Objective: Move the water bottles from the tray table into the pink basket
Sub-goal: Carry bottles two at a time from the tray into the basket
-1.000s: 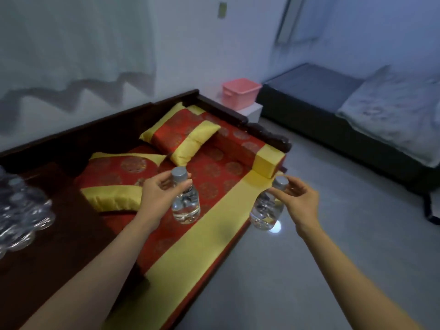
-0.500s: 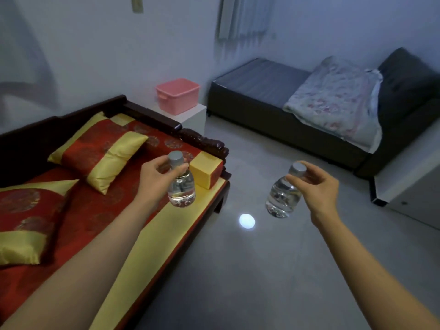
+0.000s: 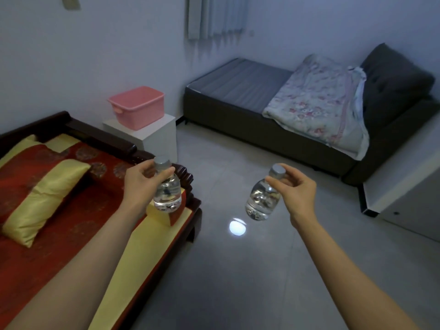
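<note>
A grey tiled floor (image 3: 238,282) lies between a red-and-gold daybed (image 3: 47,186) at nine o'clock and a dark sofa bed (image 3: 238,84) at one o'clock. The pink basket (image 3: 139,108) stands on a white worktop (image 3: 152,134) at eleven o'clock, well apart from both hands. The left grip (image 3: 140,184) pinches the left bottle (image 3: 167,194) at its neck, so it hangs upright. The right grip (image 3: 297,189) pinches the right bottle (image 3: 260,201) by the cap, base tilted toward seven o'clock. Both forearms reach forward side by side. This looks like a carrying pose, and the top holds probably leave the bottle bodies free for lowering in. The tray table is out of view.
</note>
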`<state>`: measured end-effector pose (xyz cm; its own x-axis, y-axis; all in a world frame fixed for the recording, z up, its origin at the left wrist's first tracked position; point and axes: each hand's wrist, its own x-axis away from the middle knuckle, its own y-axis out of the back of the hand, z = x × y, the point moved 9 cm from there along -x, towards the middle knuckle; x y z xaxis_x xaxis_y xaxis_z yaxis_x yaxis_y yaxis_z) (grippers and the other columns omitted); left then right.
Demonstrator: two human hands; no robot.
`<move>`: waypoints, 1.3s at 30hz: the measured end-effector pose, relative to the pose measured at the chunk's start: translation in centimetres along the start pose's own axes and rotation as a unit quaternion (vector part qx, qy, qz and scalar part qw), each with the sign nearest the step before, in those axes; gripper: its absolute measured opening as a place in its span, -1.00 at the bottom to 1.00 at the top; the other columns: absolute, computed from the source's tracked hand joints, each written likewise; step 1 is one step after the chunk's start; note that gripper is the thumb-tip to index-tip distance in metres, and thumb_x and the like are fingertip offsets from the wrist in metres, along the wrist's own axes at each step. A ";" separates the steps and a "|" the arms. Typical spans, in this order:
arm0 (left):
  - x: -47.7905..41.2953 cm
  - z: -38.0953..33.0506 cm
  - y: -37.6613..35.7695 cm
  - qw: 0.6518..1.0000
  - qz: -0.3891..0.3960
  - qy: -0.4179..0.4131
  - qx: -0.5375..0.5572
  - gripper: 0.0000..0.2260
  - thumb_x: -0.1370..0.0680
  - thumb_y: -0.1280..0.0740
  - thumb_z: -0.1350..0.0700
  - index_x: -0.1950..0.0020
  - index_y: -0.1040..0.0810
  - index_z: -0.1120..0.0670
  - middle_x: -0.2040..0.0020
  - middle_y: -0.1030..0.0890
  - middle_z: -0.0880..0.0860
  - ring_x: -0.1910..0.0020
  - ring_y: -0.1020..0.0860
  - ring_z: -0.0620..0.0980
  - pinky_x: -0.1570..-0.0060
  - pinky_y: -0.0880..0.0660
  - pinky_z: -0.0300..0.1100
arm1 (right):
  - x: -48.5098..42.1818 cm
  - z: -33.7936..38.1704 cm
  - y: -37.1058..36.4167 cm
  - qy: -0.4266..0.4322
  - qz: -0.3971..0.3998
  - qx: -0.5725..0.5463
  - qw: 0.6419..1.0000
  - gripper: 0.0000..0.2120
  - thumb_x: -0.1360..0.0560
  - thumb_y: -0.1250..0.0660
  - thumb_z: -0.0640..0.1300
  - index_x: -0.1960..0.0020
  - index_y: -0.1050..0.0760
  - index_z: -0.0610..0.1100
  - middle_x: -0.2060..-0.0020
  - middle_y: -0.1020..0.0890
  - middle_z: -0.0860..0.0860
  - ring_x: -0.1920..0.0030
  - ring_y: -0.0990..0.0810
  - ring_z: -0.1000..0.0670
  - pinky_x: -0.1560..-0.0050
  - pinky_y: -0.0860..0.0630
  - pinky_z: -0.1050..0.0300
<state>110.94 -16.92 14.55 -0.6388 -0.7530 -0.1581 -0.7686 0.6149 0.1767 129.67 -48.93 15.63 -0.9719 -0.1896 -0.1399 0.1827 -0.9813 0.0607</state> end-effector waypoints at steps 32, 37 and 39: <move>-43.5 3.5 -21.1 0.970 -0.237 0.040 0.022 -0.74 -0.37 -0.52 0.25 -0.04 -0.67 0.15 0.07 -0.70 0.05 0.06 -0.64 -0.02 -0.07 -0.54 -0.11 | -62.9 -6.5 -22.6 0.058 0.284 0.003 0.957 -0.58 -0.28 -0.56 -0.31 -0.11 -0.62 -0.12 0.06 -0.71 0.00 0.04 -0.70 0.04 -0.02 -0.61 0.19; -52.5 5.8 -19.5 0.963 -0.262 0.038 0.044 -0.74 -0.33 -0.55 0.26 0.00 -0.69 0.09 0.12 -0.73 -0.05 0.14 -0.65 -0.11 0.00 -0.55 -0.16 | -69.7 -7.1 -31.3 0.059 0.316 -0.007 0.947 -0.61 -0.28 -0.56 -0.29 -0.08 -0.63 -0.10 0.07 -0.72 0.00 0.05 -0.70 0.04 -0.04 -0.60 0.11; -56.0 6.7 -19.3 0.959 -0.277 0.044 0.046 -0.74 -0.33 -0.55 0.26 0.01 -0.69 0.07 0.12 -0.72 -0.06 0.13 -0.65 -0.08 -0.01 -0.56 -0.15 | -72.6 -7.2 -34.9 0.059 0.327 0.003 0.943 -0.59 -0.27 -0.58 -0.29 -0.09 -0.63 -0.13 0.07 -0.72 -0.01 0.05 -0.70 0.02 -0.03 -0.61 0.10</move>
<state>161.32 14.93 13.44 -0.1298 -0.9843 -0.1198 -0.9914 0.1306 0.0015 194.94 -1.11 16.53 -0.6283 -0.7570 -0.1796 0.7363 -0.6531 0.1771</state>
